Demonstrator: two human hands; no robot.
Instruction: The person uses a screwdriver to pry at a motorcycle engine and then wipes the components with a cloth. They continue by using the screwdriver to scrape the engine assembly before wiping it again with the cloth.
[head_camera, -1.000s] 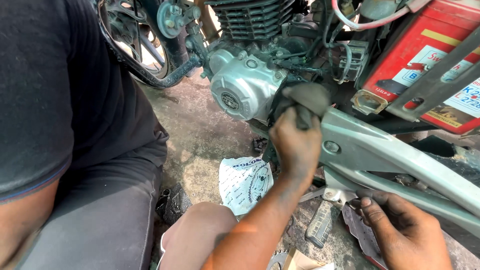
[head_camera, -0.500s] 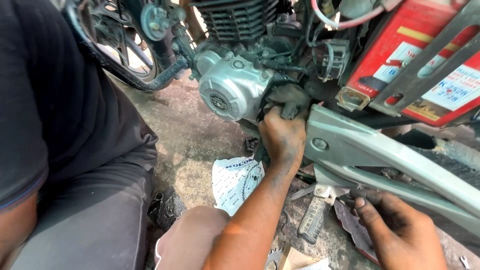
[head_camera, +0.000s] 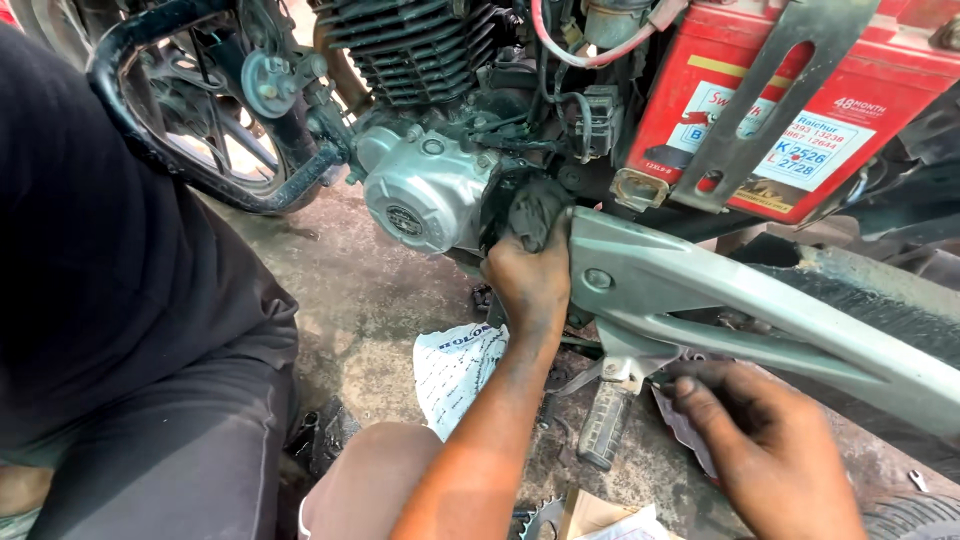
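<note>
My left hand (head_camera: 528, 285) reaches up to the motorcycle's engine and grips a dark, greasy cover piece (head_camera: 537, 208), which it presses against the side just right of the silver engine casing (head_camera: 425, 190). My forearm runs up from the bottom centre. My right hand (head_camera: 765, 450) rests low on the ground under the silver footrest bracket (head_camera: 720, 290). Its fingers lie spread on a flat dark reddish piece (head_camera: 685, 425) next to the black footpeg (head_camera: 603, 425), and it holds nothing.
A red battery (head_camera: 770, 110) sits behind a grey strap at the upper right. A black crash guard (head_camera: 180, 150) and a wheel are at the upper left. Another person in a dark shirt and grey trousers (head_camera: 130, 330) crouches at the left. A printed white wrapper (head_camera: 455, 365) and a sprocket (head_camera: 540, 520) lie on the concrete.
My view has shifted, so the engine sits more to the left in frame. My left hand stays on the dark cover at the engine. My right hand stays on the ground.
</note>
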